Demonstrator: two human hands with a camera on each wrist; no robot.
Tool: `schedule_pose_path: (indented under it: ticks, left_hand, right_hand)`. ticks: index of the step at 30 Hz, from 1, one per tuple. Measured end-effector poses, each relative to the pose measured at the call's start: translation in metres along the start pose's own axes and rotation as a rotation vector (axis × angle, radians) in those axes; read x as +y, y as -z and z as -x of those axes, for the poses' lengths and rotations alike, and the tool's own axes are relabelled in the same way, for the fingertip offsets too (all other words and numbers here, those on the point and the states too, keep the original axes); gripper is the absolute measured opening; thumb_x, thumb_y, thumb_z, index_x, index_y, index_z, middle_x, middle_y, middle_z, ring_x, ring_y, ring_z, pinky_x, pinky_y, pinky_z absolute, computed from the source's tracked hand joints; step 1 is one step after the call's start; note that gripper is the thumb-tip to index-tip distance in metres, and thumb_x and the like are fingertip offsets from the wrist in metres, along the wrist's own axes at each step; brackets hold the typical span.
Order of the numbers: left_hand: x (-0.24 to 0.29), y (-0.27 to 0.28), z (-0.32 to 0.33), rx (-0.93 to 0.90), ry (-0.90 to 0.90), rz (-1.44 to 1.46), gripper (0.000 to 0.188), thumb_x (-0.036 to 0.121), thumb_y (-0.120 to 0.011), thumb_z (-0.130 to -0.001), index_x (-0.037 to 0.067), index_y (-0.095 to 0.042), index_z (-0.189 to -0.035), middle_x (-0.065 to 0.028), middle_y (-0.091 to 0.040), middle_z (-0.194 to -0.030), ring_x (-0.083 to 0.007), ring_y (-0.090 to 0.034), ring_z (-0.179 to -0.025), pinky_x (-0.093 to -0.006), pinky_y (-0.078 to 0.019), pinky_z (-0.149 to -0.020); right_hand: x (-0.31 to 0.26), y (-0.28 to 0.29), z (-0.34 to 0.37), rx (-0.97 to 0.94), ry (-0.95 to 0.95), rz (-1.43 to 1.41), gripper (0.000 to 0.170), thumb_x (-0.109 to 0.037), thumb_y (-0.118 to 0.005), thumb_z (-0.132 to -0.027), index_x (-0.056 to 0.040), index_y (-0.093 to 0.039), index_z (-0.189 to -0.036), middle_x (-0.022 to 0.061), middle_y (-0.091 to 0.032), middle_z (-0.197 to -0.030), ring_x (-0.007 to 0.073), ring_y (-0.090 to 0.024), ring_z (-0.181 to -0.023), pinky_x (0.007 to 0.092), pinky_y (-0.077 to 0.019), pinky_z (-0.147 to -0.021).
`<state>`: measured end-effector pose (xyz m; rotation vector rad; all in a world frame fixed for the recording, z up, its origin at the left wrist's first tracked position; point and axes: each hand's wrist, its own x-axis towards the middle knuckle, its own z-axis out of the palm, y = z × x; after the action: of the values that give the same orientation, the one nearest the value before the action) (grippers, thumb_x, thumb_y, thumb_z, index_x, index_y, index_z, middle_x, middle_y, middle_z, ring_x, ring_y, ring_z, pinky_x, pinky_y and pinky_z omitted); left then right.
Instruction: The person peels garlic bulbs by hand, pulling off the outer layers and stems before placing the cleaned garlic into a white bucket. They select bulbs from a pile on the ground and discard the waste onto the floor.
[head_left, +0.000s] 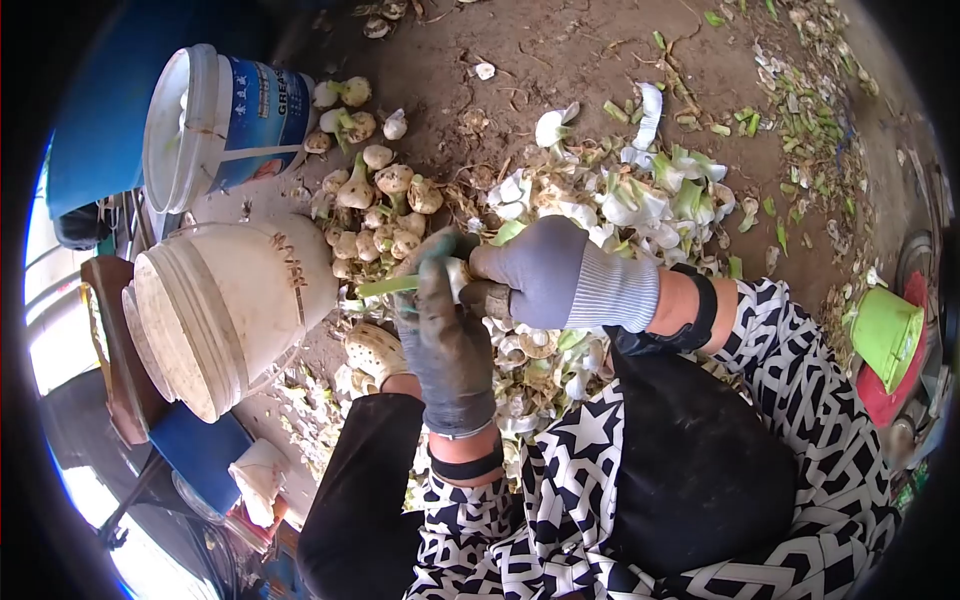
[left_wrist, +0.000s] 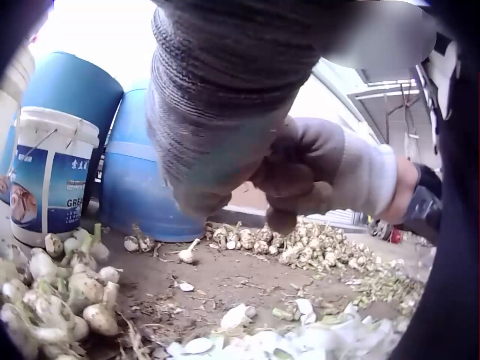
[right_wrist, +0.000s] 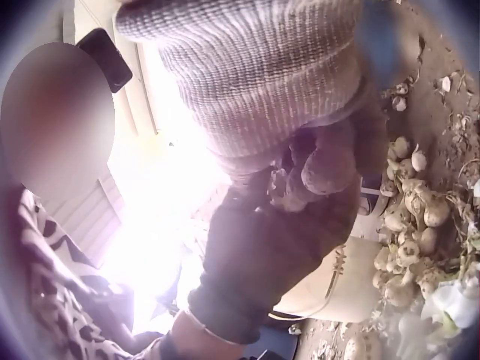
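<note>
A garlic bulb [head_left: 458, 274], mostly hidden between the hands, has a green stem [head_left: 388, 286] pointing left. The left hand [head_left: 446, 345], in a dark dirty glove, grips it with curled fingers. Against its other side, the right hand [head_left: 548, 270], in a grey glove with a pale ribbed cuff, pinches with bent fingers and thumb. The right wrist view shows the gloved fingers of the right hand [right_wrist: 330, 163] meeting the left hand [right_wrist: 277, 244]. In the left wrist view, the left hand [left_wrist: 214, 150] covers the bulb.
Whole garlic bulbs [head_left: 395, 180] lie in a heap beyond the left hand. A white lidded bucket [head_left: 245, 300] and a blue-labelled bucket [head_left: 262, 110] stand at the left. White and green peelings [head_left: 640, 205] cover the ground ahead of the right hand. A green bowl [head_left: 885, 338] is far right.
</note>
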<state>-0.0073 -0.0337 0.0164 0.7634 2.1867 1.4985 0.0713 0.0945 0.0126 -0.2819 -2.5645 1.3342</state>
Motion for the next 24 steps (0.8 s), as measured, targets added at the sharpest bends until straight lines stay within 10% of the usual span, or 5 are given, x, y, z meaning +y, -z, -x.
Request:
schedule_pose_path:
  ticks: [1,7,9,18,24]
  left_hand:
    - [0.003,-0.001,-0.002,0.044,0.288,0.55,0.041,0.036,-0.049,-0.097,-0.002,-0.058,-0.11,-0.0144,-0.063,-0.108,-0.0242,-0.059,-0.104,-0.0376,-0.0449,-0.093]
    - [-0.014,0.017,-0.008,-0.07,0.195,0.99,0.051,0.041,-0.053,-0.093,0.004,-0.052,-0.126,-0.0162,-0.056,-0.129,-0.0317,-0.046,-0.127,-0.0485,-0.0313,-0.11]
    - [-0.016,0.021,-0.013,-0.045,0.253,1.069,0.053,0.041,-0.051,-0.093,0.005,-0.049,-0.132,-0.0159,-0.055,-0.131,-0.0322,-0.045,-0.129,-0.052,-0.0269,-0.112]
    - [-0.033,0.018,-0.015,-0.101,0.449,1.4,0.058,0.034,-0.043,-0.093,0.004,-0.037,-0.142,-0.0188,-0.04,-0.145,-0.0332,-0.032,-0.137,-0.0512,-0.0202,-0.114]
    - [-0.029,0.017,-0.019,-0.098,0.466,1.495,0.056,0.029,-0.046,-0.091,-0.003,-0.044,-0.136,-0.0225,-0.04,-0.143,-0.0351,-0.033,-0.136,-0.0505,-0.0239,-0.113]
  right_hand:
    - [0.002,-0.003,0.0,-0.003,0.006,-0.005,0.02,-0.026,-0.071,-0.078,-0.0104,-0.058,-0.076,0.0099,-0.056,-0.057,0.0315,-0.059,-0.053,0.0386,-0.0453,-0.048]
    - [0.026,0.013,0.015,-0.162,-0.165,0.022,0.015,-0.027,-0.062,-0.083,-0.0128,-0.065,-0.083,0.0108,-0.065,-0.069,0.0304,-0.066,-0.066,0.041,-0.0513,-0.059]
    - [0.035,0.0,0.022,-0.761,-0.29,0.404,0.015,-0.02,-0.058,-0.082,-0.0129,-0.066,-0.093,0.0122,-0.067,-0.08,0.0306,-0.067,-0.079,0.0421,-0.0533,-0.067]
    - [0.012,0.001,-0.006,-0.04,0.021,-0.241,0.022,-0.017,-0.064,-0.085,-0.0139,-0.062,-0.107,0.0069,-0.065,-0.074,0.0244,-0.067,-0.067,0.0312,-0.0554,-0.062]
    - [0.01,-0.025,-0.03,0.148,0.368,0.06,0.026,-0.01,-0.065,-0.074,-0.0144,-0.062,-0.099,0.0056,-0.062,-0.068,0.0269,-0.063,-0.06,0.0356,-0.0511,-0.053]
